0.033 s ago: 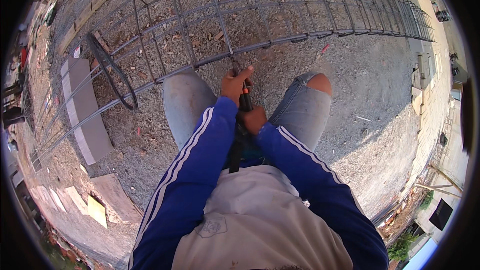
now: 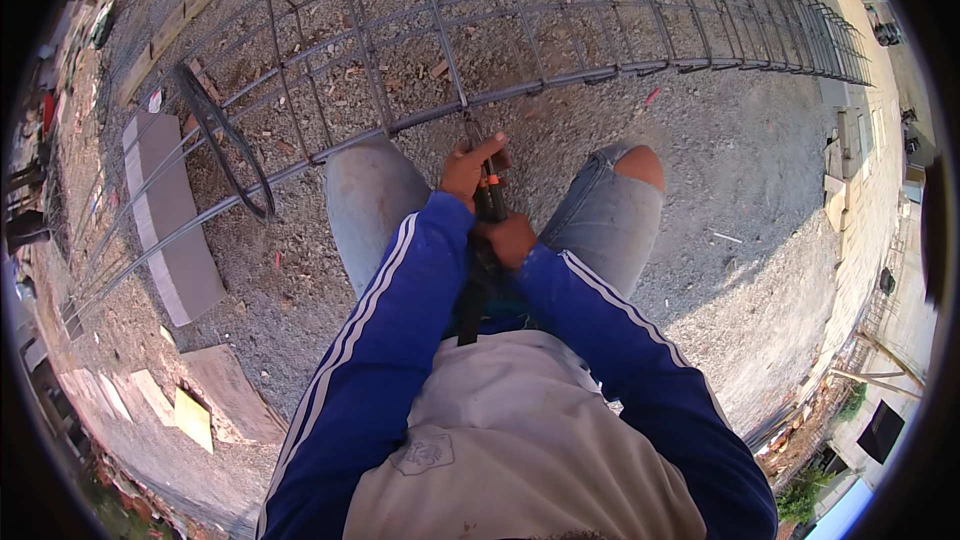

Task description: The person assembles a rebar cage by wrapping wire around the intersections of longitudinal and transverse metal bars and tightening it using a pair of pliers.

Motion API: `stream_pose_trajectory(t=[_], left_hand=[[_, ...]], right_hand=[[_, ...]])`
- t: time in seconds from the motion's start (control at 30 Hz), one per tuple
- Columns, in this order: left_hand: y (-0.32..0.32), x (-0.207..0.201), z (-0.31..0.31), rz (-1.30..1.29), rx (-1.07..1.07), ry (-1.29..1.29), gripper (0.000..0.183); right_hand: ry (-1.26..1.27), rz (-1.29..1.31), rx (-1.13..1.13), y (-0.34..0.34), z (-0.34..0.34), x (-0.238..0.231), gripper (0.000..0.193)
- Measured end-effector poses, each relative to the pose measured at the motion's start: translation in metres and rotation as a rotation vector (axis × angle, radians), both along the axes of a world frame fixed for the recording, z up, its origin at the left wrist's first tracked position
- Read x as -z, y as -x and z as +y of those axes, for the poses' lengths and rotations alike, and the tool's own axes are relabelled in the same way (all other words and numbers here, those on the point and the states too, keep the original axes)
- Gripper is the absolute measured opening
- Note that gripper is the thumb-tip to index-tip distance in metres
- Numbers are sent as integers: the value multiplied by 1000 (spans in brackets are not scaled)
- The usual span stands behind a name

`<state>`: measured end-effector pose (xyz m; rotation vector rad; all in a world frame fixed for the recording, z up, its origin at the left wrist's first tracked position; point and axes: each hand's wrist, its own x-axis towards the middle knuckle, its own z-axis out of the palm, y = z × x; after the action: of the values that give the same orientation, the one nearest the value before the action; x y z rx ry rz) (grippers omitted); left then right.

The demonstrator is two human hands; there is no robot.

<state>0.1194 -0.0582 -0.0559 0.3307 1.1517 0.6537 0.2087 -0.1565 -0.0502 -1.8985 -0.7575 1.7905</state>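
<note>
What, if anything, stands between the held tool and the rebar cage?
Nothing visible: left hand and right hand grip the orange-banded black tool, its tip at the rebar cage's near bar. Actual contact is unclear.

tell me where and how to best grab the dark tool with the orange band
Probably take the dark tool by its thick near end, from the person's side: it narrows away toward the steel cage, leaving the wider part nearer the body. The right hand holds there; the left hand sits farther out, by the orange band.
</note>
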Motion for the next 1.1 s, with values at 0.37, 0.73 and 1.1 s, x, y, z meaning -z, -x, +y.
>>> stream_pose_trajectory(t=[0.37,0.73,1.1], left_hand=[[4,10,-5,-529,-45,66,24],[-3,-20,-7,-155,-58,-27,13],[26,-27,-11,477,-237,-551,22]], right_hand=[[358,481,166,-11,11,-13,20],[252,547,109,-13,8,-5,16],[-290,-2,-170,-8,16,-12,18]])
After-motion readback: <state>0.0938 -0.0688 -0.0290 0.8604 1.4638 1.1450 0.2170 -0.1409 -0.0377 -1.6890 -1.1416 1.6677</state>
